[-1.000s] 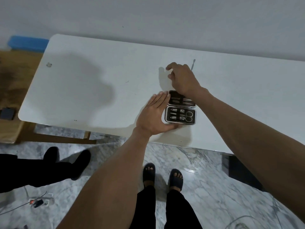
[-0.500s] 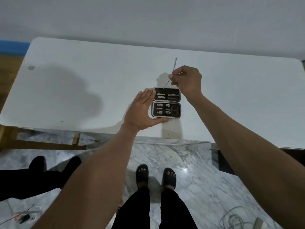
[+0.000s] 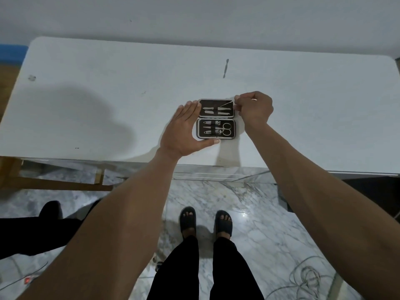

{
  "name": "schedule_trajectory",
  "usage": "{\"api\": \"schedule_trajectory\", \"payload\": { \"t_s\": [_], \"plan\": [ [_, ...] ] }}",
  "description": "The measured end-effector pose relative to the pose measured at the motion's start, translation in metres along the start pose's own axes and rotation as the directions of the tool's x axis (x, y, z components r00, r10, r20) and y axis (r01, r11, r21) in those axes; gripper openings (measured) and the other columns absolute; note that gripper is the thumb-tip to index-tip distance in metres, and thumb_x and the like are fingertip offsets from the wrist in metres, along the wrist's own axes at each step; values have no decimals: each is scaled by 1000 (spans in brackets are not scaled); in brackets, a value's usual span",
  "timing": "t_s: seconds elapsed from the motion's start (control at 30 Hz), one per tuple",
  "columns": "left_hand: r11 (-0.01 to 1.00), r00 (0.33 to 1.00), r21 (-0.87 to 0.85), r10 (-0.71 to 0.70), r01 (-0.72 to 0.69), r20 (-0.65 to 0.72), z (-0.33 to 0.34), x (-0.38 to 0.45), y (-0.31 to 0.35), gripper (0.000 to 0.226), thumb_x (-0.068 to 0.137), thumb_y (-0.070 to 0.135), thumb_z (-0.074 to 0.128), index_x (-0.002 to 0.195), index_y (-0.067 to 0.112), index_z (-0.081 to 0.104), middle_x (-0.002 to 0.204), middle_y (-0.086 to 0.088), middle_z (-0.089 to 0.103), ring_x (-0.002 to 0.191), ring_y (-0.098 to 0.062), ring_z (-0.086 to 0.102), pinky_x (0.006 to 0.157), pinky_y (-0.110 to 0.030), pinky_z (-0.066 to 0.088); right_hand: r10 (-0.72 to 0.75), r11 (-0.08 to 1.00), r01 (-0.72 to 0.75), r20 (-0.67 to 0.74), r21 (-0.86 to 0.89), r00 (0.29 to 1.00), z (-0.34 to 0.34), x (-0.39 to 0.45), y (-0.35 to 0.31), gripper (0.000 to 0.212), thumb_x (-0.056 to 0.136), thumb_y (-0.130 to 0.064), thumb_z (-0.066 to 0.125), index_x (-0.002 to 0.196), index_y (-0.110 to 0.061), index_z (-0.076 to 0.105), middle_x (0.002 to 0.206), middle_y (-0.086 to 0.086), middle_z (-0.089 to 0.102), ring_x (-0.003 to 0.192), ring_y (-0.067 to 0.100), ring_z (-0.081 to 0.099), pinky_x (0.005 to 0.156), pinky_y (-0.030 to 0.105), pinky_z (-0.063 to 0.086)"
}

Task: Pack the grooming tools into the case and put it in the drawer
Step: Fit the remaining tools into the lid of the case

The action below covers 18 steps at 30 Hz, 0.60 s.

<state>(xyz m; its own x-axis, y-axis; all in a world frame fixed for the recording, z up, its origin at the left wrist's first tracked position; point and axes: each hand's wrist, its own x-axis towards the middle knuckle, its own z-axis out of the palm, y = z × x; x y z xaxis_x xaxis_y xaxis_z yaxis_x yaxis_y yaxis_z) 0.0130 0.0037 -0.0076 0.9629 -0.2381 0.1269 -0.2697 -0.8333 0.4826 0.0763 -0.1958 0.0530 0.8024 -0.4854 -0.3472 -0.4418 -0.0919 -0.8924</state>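
Observation:
A small black grooming case [image 3: 216, 119] lies open on the white table [image 3: 108, 83], near its front edge. Its lower half holds scissors, clippers and other tools; the upper half holds two or three slim tools. My left hand [image 3: 184, 131] rests flat against the case's left side, thumb along its front edge. My right hand [image 3: 254, 109] pinches a thin metal tool [image 3: 227, 103] whose tip slants over the case's upper half. Another slim metal tool [image 3: 225, 68] lies loose on the table behind the case.
A grey wall runs behind the table. Below the table's front edge are a marble floor, my sandalled feet [image 3: 205, 221] and a coiled cable [image 3: 307, 276] at the right. Another person's dark legs [image 3: 32, 230] are at the left, beside a wooden frame [image 3: 54, 185].
My right hand picked a thin tool off the table behind the case and brought it down to the case's upper half. My left hand stayed against the case's left side.

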Motion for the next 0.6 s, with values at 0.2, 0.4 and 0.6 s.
{"api": "schedule_trajectory", "payload": {
  "t_s": [0.2, 0.4, 0.6],
  "plan": [
    [1000, 1000, -3, 9, -9, -15, 0, 0, 0, 120, 75, 85, 59, 159, 4, 35, 165, -9, 36, 157, -23, 27, 131, -43, 18, -40, 982, 41, 7, -182, 999, 5, 1, 2, 7, 75, -15, 76, 71, -13, 70, 61, -9, 68, 65, 14, 70, 70, 26, 57],
    [1000, 1000, 2, 8, -8, -14, 0, 1, 0, 121, 74, 88, 57, 159, 4, 34, 166, -9, 35, 157, -22, 26, 130, -43, 18, -102, 916, 125, 81, -381, 992, -1, 1, 7, 11, 78, -25, 78, 81, -14, 76, 84, -4, 71, 80, 13, 64, 70, 22, 44],
    [1000, 1000, 7, 6, -6, -5, 0, 1, -1, 123, 74, 89, 56, 159, 4, 33, 167, -8, 34, 158, -21, 25, 131, -43, 18, -223, 810, 293, 196, -508, 955, -2, 2, 5, 2, 79, -20, 73, 80, -20, 75, 88, 2, 73, 82, 18, 68, 72, 25, 51]
  ]
}}
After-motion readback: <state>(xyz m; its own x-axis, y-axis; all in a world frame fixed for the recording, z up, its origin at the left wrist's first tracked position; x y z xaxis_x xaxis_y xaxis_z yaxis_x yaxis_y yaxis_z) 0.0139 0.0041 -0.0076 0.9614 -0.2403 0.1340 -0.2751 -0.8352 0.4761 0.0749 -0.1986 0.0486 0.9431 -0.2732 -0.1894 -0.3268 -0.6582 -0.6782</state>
